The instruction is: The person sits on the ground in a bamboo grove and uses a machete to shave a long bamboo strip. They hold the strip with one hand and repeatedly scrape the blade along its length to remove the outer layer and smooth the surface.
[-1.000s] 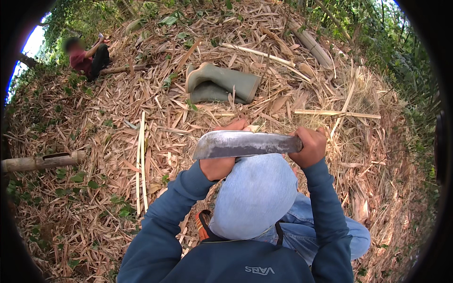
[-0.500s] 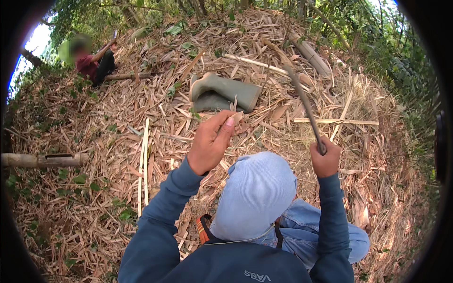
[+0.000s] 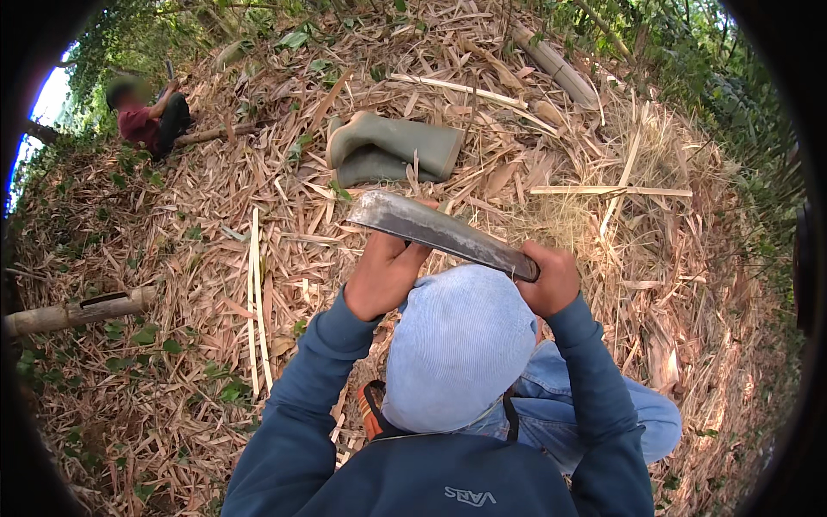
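My right hand (image 3: 552, 277) is wrapped round the handle end of a machete (image 3: 448, 234). Its broad, worn grey blade slants across in front of me, tip to the left, passing over the fingers of my left hand (image 3: 385, 276). That hand is closed, thumb drawn in just under the blade. A pale bamboo sliver showed between its thumb and forefinger a moment ago; the blade now covers it. Beyond both hands a pair of green rubber boots (image 3: 392, 146) lies on its side.
Dry bamboo shavings cover the ground. Two long pale strips (image 3: 256, 302) lie to my left, near a cut bamboo pole (image 3: 82, 310). Crossed strips (image 3: 613, 190) and a log (image 3: 556, 65) are at the right. Someone in a red shirt (image 3: 139, 126) sits far left.
The machete has swung from upright at the right to lying across my left hand. My right hand has come inward to the left and up. The view has shifted slightly.
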Action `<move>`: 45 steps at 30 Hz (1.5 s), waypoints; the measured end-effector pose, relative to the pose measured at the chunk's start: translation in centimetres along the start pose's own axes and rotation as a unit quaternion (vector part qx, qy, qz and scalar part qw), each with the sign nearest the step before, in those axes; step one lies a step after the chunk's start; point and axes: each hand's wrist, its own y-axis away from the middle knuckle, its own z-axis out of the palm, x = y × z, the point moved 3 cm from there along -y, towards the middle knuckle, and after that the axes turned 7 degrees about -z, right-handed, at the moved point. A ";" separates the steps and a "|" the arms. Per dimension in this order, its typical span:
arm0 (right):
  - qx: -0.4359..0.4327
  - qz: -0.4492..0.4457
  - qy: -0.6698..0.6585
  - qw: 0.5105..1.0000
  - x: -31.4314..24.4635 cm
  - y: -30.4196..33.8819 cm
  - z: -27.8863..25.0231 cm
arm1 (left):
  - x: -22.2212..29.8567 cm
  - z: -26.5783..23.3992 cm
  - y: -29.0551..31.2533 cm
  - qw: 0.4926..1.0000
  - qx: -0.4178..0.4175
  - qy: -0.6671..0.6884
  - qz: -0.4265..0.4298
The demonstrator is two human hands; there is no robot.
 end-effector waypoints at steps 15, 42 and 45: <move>0.000 -0.044 0.038 0.998 1.0 -1.4 0.6 | 0.3 0.1 0.3 1.000 0.001 0.012 0.009; 0.009 0.017 -0.012 1.000 -1.0 -0.6 -4.5 | 3.9 -1.0 0.2 1.000 0.004 0.015 -0.014; -0.030 -0.036 0.014 0.999 -0.2 -1.5 -3.4 | 2.9 0.4 -0.1 0.998 -0.011 0.054 -0.005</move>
